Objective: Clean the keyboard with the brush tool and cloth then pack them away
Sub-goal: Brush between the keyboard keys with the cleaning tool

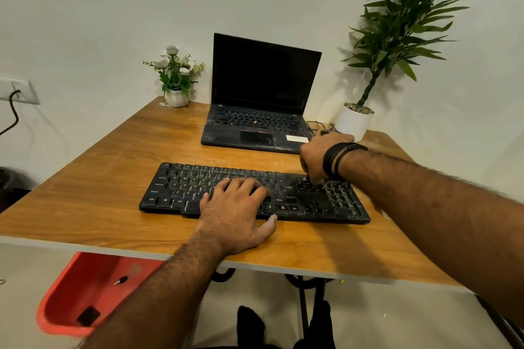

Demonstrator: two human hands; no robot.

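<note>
Left forearm enters from the bottom centre, angled up and right. Left hand (235, 210) lies palm down on the black keyboard (181, 190), fingers straight and slightly spread over the middle keys, thumb off the near edge and touching the wooden table (93, 178). It holds nothing; it presses flat.

Right forearm comes in from the right edge, with black bands at the wrist. Right hand (317, 156) is turned knuckles up above the keyboard's right-hand part, fingers curled downward and pinching a small dark thing whose tip meets the keys near the arrow cluster. Most of it is hidden by the fingers; probably the brush tool (307, 178), but its shape cannot be told. Cloth not seen.

The keyboard sits near the front of the table, its long side roughly parallel to the near edge, with a strip of bare wood between them. Behind it, apart, stands an open black laptop (263, 93), screen dark. A small flower pot (176, 96) stands at the back left and a tall plant in a white pot (353, 122) at the back right, close behind the right hand. Wide bare wood lies left of the keyboard. Below the table's left front is a red bin (85, 286).
</note>
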